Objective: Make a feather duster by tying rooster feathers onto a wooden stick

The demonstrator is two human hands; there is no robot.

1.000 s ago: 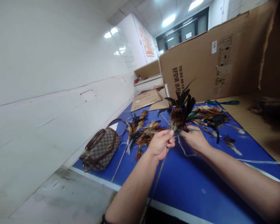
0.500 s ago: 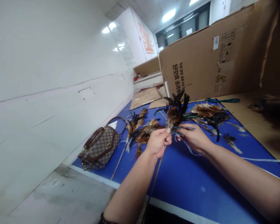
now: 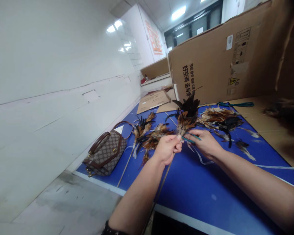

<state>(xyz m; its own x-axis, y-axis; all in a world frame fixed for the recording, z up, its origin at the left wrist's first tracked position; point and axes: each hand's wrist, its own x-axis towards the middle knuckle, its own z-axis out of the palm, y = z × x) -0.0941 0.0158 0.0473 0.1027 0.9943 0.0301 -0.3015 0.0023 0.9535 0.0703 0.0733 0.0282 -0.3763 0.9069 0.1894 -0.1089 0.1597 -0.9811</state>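
My left hand [image 3: 168, 149] is closed around the thin stick [image 3: 164, 182] of a feather duster, just below its brown and black feathers [image 3: 187, 114]. The feathers point up and away from me. At the feather base, my right hand [image 3: 207, 143] pinches a thin teal strip [image 3: 194, 137] with bent fingers. A clear whitish ribbon [image 3: 202, 160] hangs in a loop below that hand and runs off to the right. Where strip and ribbon meet the stick, my fingers partly hide them.
Left of my hands, more feathered sticks [image 3: 143, 130] lie on the blue table [image 3: 201, 202]. Loose feathers [image 3: 220, 119] are piled to the right, near a teal cord bundle [image 3: 240, 104]. A patterned handbag [image 3: 106, 153] stands by the wall; a large cardboard box [image 3: 210, 68] rises behind.
My right hand has come slightly closer to the feather base, and the teal strip now slants across its fingers. Dark feathers that stuck out rightward now stand more upright. My left hand keeps its grip.
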